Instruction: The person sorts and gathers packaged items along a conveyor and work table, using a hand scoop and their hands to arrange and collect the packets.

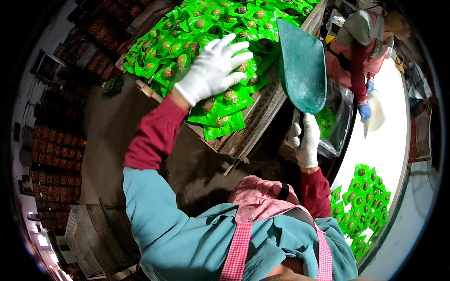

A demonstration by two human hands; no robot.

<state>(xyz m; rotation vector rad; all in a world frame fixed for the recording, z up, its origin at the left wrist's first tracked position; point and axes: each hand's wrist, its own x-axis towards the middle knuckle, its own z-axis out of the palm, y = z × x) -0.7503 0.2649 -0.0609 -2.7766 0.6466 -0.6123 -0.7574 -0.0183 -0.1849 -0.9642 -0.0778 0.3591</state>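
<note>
My left hand (213, 70), in a white knit glove, lies with fingers spread on a big heap of shiny green packets (173, 42). Each packet shows a dark round picture and red print. In my right hand (306, 143), also gloved, is the handle of a green plastic scoop (303, 70). The scoop's broad blade points away from me, beside the heap's right edge, and looks bare. A few packets hang over the near corner of the wood-edged perforated tray (262, 117) that bears the heap.
To the right, a curved white work surface (396, 136) carries a cluster of green packets (361, 206). Beyond, a co-worker in blue gloves (364, 110) holds a white scoop-like piece (375, 112). A plastic-lined container (335, 117) stands between. Stacked crates (56, 159) line the left.
</note>
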